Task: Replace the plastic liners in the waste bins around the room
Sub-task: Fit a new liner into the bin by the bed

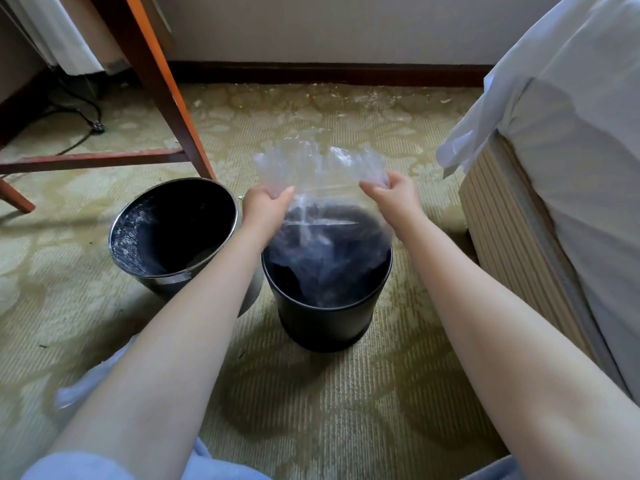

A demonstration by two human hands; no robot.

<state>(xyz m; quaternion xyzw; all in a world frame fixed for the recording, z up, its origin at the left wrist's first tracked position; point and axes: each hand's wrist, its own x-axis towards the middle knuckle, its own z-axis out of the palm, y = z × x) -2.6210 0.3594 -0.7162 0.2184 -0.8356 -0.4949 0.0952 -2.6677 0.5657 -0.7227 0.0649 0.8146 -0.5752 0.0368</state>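
A clear plastic liner (pixel 322 209) hangs open over a small black waste bin (pixel 325 320) on the carpet, its lower part dipping inside the bin. My left hand (pixel 265 206) grips the liner's left edge and my right hand (pixel 391 195) grips its right edge, both above the bin's rim. A second black bin (pixel 173 233) stands just to the left with a clear liner inside it.
A wooden chair or desk leg (pixel 166 88) rises behind the left bin. A bed with white sheets (pixel 554 150) fills the right side. A black cable (pixel 83 123) lies on the carpet at far left. Crumpled plastic (pixel 86 382) lies by my left arm.
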